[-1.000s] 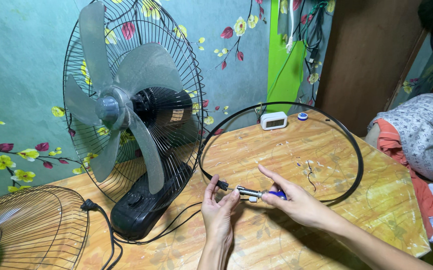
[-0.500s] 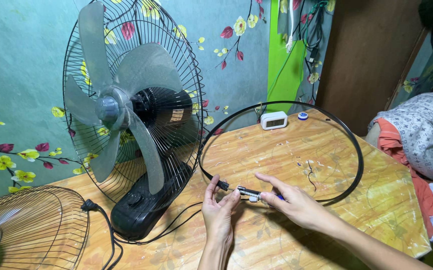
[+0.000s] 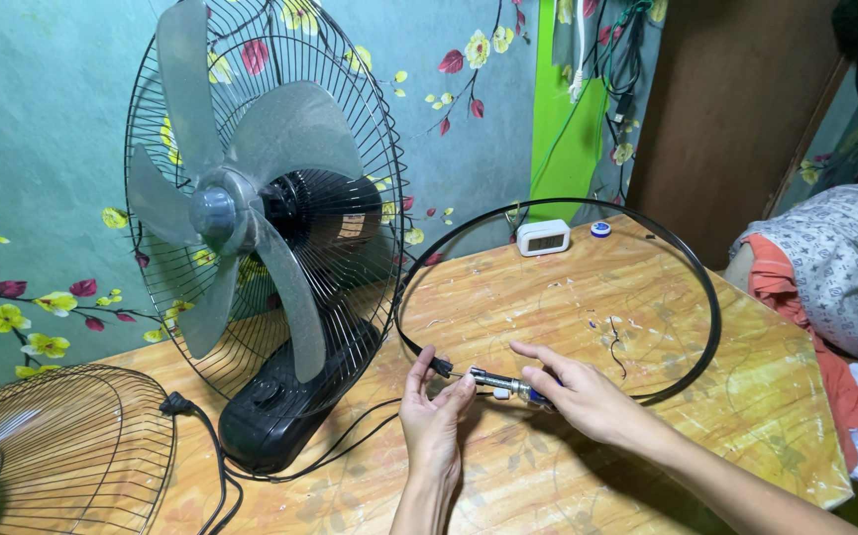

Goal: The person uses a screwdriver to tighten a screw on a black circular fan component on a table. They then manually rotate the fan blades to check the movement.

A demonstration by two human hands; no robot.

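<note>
Item: black ring band [image 3: 708, 297] for a fan guard, lying flat on the wooden table [image 3: 746, 426], its open ends meeting at the near edge between the two hands.

Left hand [image 3: 431, 416]: fingers closed in a pinch on the band's end piece, where the clamp screw sits; thumb and forefinger meet on it.

Right hand [image 3: 588, 396]: fingers wrapped around a screwdriver [image 3: 508, 384] with a metal shaft and a blue handle mostly hidden in the palm; its tip points left, at the band's end piece.

Step in hand, as judged: working the clamp screw at the band's joint, driver tip at or just beside the screw head. Whether it is seated cannot be told.

Next move calls for: keeping the end piece steady in the pinch, holding the driver in line with the screw, and turning without slipping off the small head.

Nearby: desk fan [image 3: 270, 248] standing upright, blades bare, rear guard on; loose front guard [image 3: 62, 456] at far left; small white clock [image 3: 543, 238] and a blue cap [image 3: 600, 229] at the table's back edge; a heap of cloth [image 3: 835, 277] to the right.
</note>
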